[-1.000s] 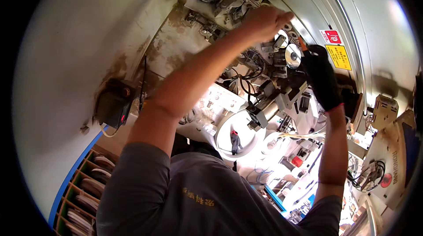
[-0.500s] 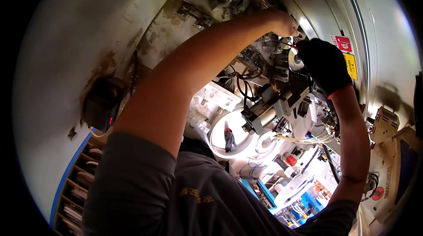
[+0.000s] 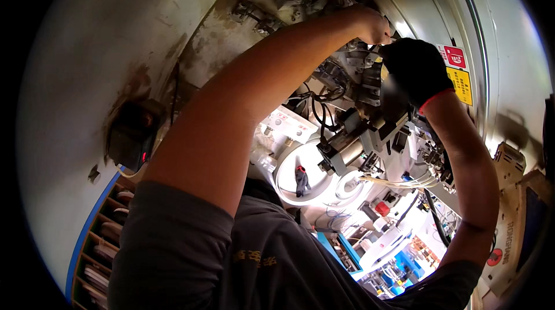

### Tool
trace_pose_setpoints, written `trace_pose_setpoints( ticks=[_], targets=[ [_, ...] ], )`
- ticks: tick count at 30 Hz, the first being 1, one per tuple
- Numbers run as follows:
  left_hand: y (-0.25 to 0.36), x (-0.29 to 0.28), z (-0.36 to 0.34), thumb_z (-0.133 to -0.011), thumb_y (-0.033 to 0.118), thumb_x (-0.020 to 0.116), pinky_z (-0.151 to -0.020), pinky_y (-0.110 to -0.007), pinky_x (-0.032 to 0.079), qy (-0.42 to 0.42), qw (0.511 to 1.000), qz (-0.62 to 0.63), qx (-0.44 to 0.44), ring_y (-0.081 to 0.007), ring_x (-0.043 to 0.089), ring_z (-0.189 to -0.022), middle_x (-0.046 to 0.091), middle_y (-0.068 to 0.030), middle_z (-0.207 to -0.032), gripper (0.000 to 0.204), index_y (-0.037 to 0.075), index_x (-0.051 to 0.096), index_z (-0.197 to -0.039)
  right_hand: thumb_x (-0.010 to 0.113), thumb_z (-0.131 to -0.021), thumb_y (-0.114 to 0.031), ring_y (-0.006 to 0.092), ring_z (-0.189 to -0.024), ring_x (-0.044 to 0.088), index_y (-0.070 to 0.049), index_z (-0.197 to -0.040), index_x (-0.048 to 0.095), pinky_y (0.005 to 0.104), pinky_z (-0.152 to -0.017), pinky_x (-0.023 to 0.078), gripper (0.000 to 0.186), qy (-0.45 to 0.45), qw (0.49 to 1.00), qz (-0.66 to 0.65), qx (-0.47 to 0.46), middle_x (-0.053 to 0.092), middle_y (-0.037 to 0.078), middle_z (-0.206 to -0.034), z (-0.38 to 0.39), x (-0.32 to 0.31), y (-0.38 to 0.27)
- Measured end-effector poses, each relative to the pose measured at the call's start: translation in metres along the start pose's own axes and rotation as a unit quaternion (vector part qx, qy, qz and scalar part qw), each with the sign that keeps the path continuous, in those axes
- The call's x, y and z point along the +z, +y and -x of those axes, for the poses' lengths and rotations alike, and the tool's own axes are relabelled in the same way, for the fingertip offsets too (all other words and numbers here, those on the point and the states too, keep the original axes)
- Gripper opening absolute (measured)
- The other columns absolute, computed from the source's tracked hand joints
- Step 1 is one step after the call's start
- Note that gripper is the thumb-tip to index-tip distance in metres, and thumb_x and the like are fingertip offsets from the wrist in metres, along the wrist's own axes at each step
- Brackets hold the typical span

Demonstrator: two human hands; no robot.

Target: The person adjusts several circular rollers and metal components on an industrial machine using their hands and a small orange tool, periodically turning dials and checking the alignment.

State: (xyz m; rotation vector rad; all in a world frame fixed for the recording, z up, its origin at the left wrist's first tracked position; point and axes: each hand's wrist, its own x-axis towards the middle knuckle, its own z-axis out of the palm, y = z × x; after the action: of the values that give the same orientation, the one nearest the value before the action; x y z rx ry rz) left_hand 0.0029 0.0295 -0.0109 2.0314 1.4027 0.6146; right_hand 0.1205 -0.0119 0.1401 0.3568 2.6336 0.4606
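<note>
Since the earlier frame both hands have drawn closer together at the top of the machine head [image 3: 364, 107], and the view has swung in nearer. The left hand [image 3: 374, 25], bare, is clenched, fingers curled against a fitting at the head's upper edge; what they pinch is hidden. The right hand [image 3: 411, 70], in a black glove with a red cuff, is closed over the metal block just beside it (grip contents not visible, cannot tell).

Just right of the glove, on the pale curved housing [image 3: 497, 50], sit two rectangular labels: a red one [image 3: 455, 56] above a yellow one [image 3: 464, 85]. Below the head lies a white round tray [image 3: 289, 174] holding a small dark clip with a red tip [image 3: 301, 180]. Lower left, a rack of slots [image 3: 107, 240] holds flat items. Both forearms are raised, elbows bent.
</note>
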Motion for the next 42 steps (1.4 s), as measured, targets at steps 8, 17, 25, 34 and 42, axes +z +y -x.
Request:
trace_pose_setpoints(
  ticks=[8, 17, 25, 34, 42],
  targets=[
    [-0.005, 0.009, -0.003, -0.096, 0.043, 0.051, -0.083, -0.044, 0.052, 0.031, 0.999, 0.002, 0.006, -0.0298, 0.068, -0.096, 0.073, -0.0093, -0.103, 0.037, 0.015, 0.072, -0.109, 0.057, -0.085, -0.015, 0.0283, -0.076, 0.068, -0.014, -0.091, 0.069, 0.0411, -0.065, 0.054, 0.012, -0.051, 0.996, 0.056, 0.044, 0.067, 0.010, -0.082, -0.001, 0.018, -0.017],
    [-0.007, 0.005, 0.003, -0.095, 0.047, 0.051, -0.084, -0.044, 0.052, 0.034, 0.999, 0.004, -0.008, -0.0317, 0.067, -0.097, 0.071, -0.0108, -0.106, 0.039, 0.017, 0.072, -0.111, 0.058, -0.085, -0.015, 0.0274, -0.076, 0.068, -0.013, -0.088, 0.067, 0.0404, -0.067, 0.054, 0.010, -0.025, 0.998, 0.035, 0.037, 0.066, 0.009, -0.081, -0.003, 0.007, -0.016],
    [-0.008, 0.005, 0.004, -0.091, 0.046, 0.061, -0.079, -0.044, 0.052, 0.043, 0.999, 0.004, -0.004, -0.0320, 0.068, -0.093, 0.072, -0.0128, -0.101, 0.035, 0.015, 0.073, -0.105, 0.060, -0.083, -0.016, 0.0273, -0.077, 0.068, -0.014, -0.090, 0.070, 0.0409, -0.067, 0.054, 0.012, -0.031, 0.997, 0.050, 0.043, 0.067, 0.009, -0.083, -0.005, 0.008, -0.014],
    [-0.011, 0.008, 0.005, -0.087, 0.033, 0.063, -0.082, -0.046, 0.053, 0.076, 0.996, -0.025, 0.030, -0.0355, 0.067, -0.097, 0.071, -0.0167, -0.102, 0.028, 0.012, 0.072, -0.104, 0.061, -0.081, -0.014, 0.0271, -0.076, 0.071, -0.011, -0.079, 0.070, 0.0383, -0.065, 0.055, 0.010, 0.018, 0.998, 0.063, -0.003, 0.070, 0.011, -0.079, -0.011, -0.002, -0.008],
    [0.001, 0.003, -0.003, -0.088, 0.030, 0.058, -0.083, -0.046, 0.052, 0.050, 0.998, -0.013, 0.045, -0.0348, 0.066, -0.099, 0.069, -0.0192, -0.105, 0.029, 0.009, 0.069, -0.105, 0.068, -0.077, -0.017, 0.0266, -0.081, 0.068, -0.013, -0.090, 0.069, 0.0377, -0.070, 0.054, 0.014, -0.046, 0.996, 0.073, 0.035, 0.069, 0.008, -0.087, -0.013, 0.024, -0.006]
  ],
)
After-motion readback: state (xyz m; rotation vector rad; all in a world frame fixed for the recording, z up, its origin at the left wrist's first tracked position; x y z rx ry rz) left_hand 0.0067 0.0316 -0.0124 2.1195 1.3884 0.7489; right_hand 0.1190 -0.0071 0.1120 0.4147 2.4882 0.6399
